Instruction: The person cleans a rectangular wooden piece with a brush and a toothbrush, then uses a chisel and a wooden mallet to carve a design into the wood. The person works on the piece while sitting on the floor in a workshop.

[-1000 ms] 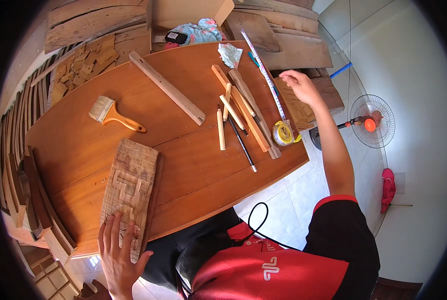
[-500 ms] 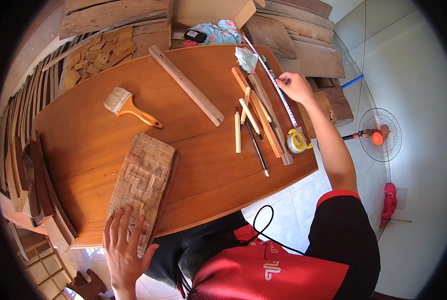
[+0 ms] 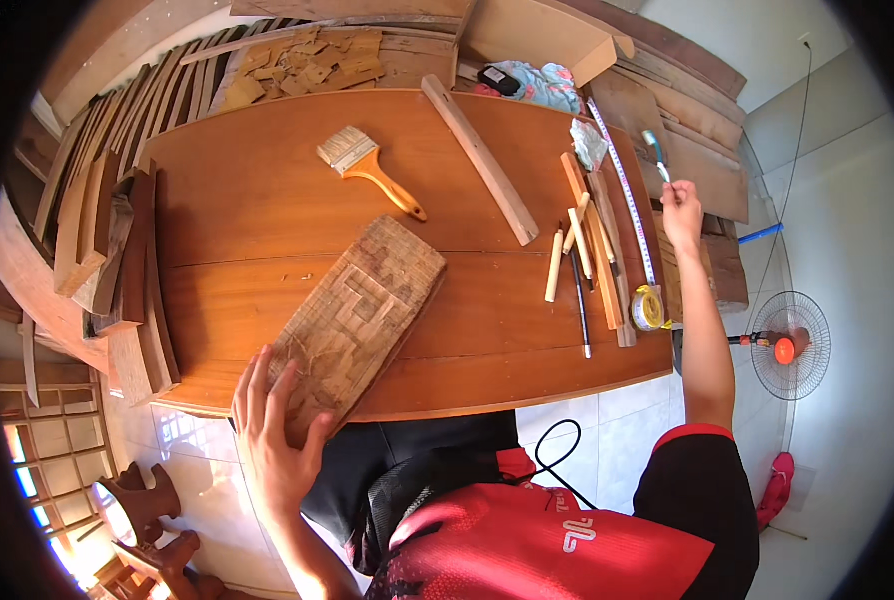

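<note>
A carved wooden block [image 3: 367,300] lies tilted across the table's near edge, a geometric relief cut into its top. My left hand [image 3: 279,440] rests open on its near end, fingers spread. Beyond the table's right edge, my right hand [image 3: 682,212] is closed around the handle of a toothbrush [image 3: 655,150], its head pointing up and away. Nearest to that hand is a yellow tape measure [image 3: 648,308] with its white tape drawn out. Left of the tape lie wooden strips [image 3: 597,240], several light-handled carving tools [image 3: 554,262] and a dark pencil [image 3: 580,305].
A wide paintbrush [image 3: 367,170] and a long wooden bar [image 3: 482,165] lie on the brown table [image 3: 237,220]. Crumpled plastic [image 3: 588,146] sits by the tape. Stacked boards [image 3: 92,215] stand at left; a fan [image 3: 789,346] is at right.
My right hand has lifted the toothbrush off the table's right side. The view has shifted, and the block now sits more slanted under my left hand.
</note>
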Available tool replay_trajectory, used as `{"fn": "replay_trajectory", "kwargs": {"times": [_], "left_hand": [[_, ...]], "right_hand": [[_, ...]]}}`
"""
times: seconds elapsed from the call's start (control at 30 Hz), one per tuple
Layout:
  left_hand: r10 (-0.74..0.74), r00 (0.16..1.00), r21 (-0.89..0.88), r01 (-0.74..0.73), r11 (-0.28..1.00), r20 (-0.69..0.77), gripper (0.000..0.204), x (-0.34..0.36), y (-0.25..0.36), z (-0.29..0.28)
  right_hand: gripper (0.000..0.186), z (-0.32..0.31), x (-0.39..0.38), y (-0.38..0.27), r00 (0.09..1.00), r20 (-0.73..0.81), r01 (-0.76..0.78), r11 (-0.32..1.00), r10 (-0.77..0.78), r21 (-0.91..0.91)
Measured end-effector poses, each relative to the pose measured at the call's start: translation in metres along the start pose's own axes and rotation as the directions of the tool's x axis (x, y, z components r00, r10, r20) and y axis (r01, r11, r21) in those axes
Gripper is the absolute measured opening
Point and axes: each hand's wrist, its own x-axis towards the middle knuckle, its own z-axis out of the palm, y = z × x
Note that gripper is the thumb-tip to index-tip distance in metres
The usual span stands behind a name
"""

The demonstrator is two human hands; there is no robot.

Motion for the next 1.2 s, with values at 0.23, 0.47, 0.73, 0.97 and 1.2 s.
{"fn": "replay_trajectory", "kwargs": {"times": [0.23,0.47,0.73,0.97,1.2], "left_hand": [[-0.127,0.985,-0.023,0.125,0.992,-0.113,0.122,-0.021,-0.015,-0.002],[-0.086,0.985,-0.175,0.060,0.983,-0.147,0.130,-0.037,-0.042,-0.001],[-0.091,0.980,-0.237,0.048,0.970,-0.176,0.111,-0.036,-0.042,0.011],[-0.059,0.983,-0.145,0.033,0.989,-0.173,0.115,-0.037,-0.040,0.002],[-0.071,0.983,-0.123,0.050,0.991,-0.169,0.108,-0.035,-0.040,-0.003]], "right_hand": [[0.034,0.000,-0.109,-0.186,0.909,0.251,0.266,0.926,-0.333,0.267],[0.029,0.057,-0.278,-0.307,0.583,0.501,0.453,0.768,-0.639,0.452],[0.030,0.086,-0.256,-0.302,0.709,0.355,0.501,0.790,-0.609,0.354],[0.026,0.081,-0.229,-0.303,0.680,0.444,0.531,0.810,-0.583,0.250],[0.023,0.080,-0.230,-0.310,0.649,0.449,0.535,0.788,-0.614,0.305]]}}
